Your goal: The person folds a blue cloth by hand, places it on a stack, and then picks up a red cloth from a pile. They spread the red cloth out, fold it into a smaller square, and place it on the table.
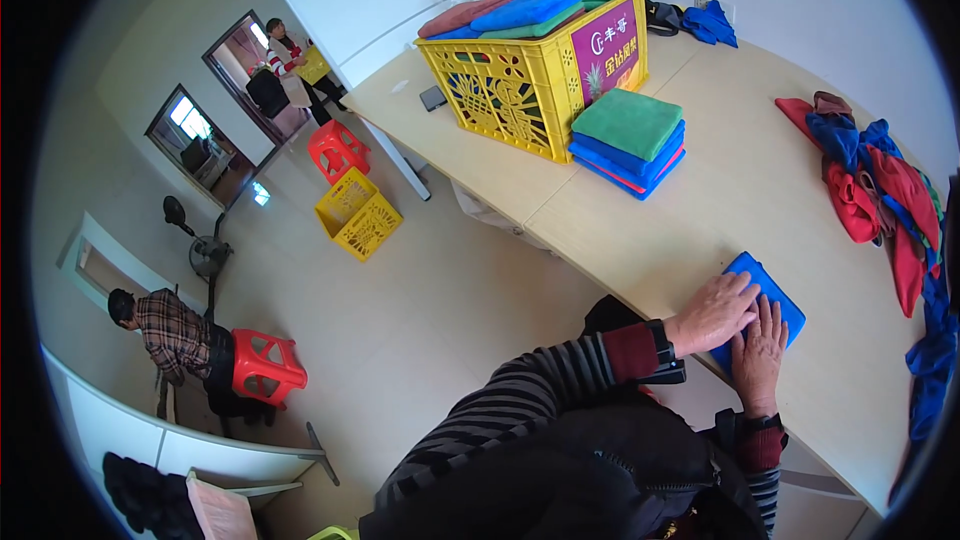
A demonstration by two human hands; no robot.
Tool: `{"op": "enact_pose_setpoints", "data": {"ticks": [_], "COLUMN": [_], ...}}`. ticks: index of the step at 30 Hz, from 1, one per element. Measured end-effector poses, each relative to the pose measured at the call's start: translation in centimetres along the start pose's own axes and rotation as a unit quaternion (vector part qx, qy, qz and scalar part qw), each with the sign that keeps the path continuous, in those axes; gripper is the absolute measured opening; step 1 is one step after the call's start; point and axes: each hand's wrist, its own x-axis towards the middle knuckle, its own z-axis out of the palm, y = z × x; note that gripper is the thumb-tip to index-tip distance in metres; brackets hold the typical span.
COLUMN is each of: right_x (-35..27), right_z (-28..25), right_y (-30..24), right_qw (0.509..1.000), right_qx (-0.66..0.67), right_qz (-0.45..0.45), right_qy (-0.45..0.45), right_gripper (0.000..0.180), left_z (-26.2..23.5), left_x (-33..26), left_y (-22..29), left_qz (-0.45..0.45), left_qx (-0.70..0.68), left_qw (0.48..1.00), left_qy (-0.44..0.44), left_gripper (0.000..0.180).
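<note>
A folded blue cloth [783, 306] lies at the table's near edge, partly covered by both of my hands. My left hand [712, 314] rests on its left side, fingers reaching over the top. Beside it, my right hand [762, 355] lies flat on the cloth's near part with the fingers stretched out. Neither hand grips the cloth. Farther along the table is a neat stack of folded cloths [630, 127], green on top with blue and red ones below. The cloth's near corner is hidden beneath my hands.
A yellow plastic crate [500, 90] full of folded cloths stands behind the stack. Loose red and blue cloths [865, 180] lie heaped at the right. On the floor are a yellow crate [375, 228] and red stools [268, 368]. Two other people are farther off.
</note>
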Motion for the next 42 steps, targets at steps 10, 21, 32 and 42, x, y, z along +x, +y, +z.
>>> {"op": "enact_pose_setpoints", "data": {"ticks": [10,21,32,42], "right_x": [-0.4,0.3,-0.8,-1.4], "right_z": [-0.4,-1.1,-0.7,-2.2], "right_y": [-0.2,-0.4,3.2,4.6], "right_qw": [1.0,0.999,0.999,0.988], "right_qx": [-0.014,0.03,0.006,-0.022], "right_qz": [0.002,-0.014,0.028,0.155], "right_qy": [-0.025,0.008,0.027,0.011], "right_gripper": [0.059,0.054,0.061,0.06], "left_z": [3.7,3.6,3.9,2.4], "left_x": [1.5,2.3,2.3,3.0], "left_y": [-0.4,-1.6,-2.4,-2.3], "left_qz": [0.106,0.098,0.106,0.061], "left_qx": [-0.067,-0.038,0.003,0.071], "left_qw": [0.99,0.993,0.99,0.988], "left_qy": [-0.066,-0.043,-0.09,-0.125], "left_gripper": [0.066,0.064,0.072,0.071]}}
